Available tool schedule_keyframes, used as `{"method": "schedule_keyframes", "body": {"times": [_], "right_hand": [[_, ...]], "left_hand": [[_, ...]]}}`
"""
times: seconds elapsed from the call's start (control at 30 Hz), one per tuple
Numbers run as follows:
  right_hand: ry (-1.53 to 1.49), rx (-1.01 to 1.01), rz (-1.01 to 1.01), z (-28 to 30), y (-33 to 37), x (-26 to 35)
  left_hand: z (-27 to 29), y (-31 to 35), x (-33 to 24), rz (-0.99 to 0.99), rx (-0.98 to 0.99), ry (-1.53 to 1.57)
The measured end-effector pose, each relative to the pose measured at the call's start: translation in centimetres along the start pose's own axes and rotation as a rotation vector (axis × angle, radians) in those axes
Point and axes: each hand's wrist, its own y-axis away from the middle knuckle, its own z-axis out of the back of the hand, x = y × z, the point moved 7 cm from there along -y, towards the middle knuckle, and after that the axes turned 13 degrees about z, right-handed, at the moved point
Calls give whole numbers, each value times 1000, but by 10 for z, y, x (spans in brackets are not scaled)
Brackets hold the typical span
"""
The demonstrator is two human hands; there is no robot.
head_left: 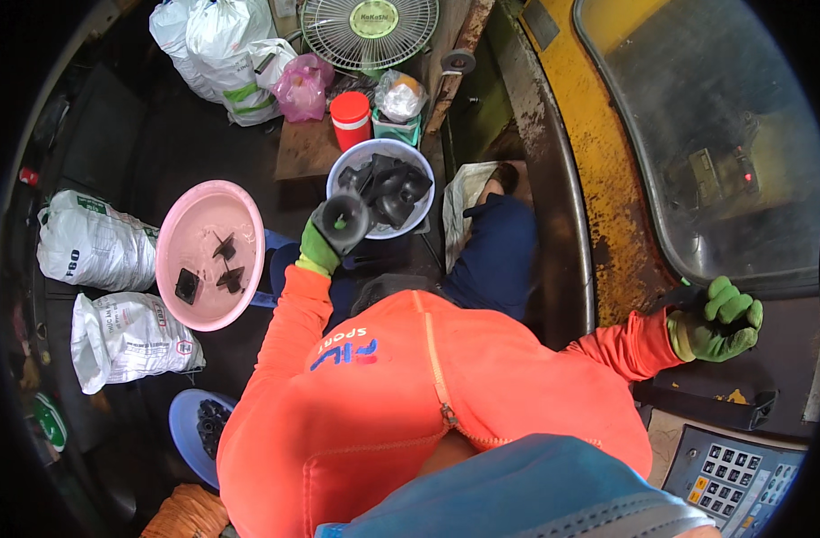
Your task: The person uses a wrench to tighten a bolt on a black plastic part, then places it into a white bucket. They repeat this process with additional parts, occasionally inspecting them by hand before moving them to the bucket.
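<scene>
My left hand (318, 246), in a green glove, is closed on a dark funnel-shaped plastic part (343, 221). A small green spot shows in the middle of that part, over the near rim of a pale blue-white basin (335, 170). Several similar black plastic parts (388, 186) are heaped in the basin. Out to the right, my right hand (722, 323), also green-gloved, is beside the lower edge of the machine's windowed door (625, 206). Its fingers are loosely curled and apart, with nothing visible in them. A dark piece near its wrist is partly hidden.
A pink basin (170, 224) with a few black pieces stands left, near white sacks (128, 345) and a blue basin (179, 430). Ahead are a fan (338, 40), a red jug (350, 133) and plastic bags. A button panel (697, 448) lies at lower right.
</scene>
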Motion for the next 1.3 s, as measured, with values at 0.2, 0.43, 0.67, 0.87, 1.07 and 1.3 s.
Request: {"method": "schedule_keyframes", "body": {"times": [0.2, 0.43, 0.67, 0.87, 1.07, 1.3], "right_hand": [[112, -327, -615, -42, 74, -88], [84, 102, -1203, -146, 256, -183], [11, 3, -1224, -184, 295, -206], [-509, -162, -1417, -192, 264, -211], [-516, -291, -1558, -204, 268, -210], [-758, -547, -1607, -214, 282, -205]], "left_hand": [[7, -22, -90, 142, 126, 915], [10, -10, -175, -147, -63, 263], [20, 5, -185, -226, -157, 49], [30, 9, -174, -217, -154, 32], [18, 10, -178, -289, -174, 20], [7, 2, -144, -3, -10, 594]]}}
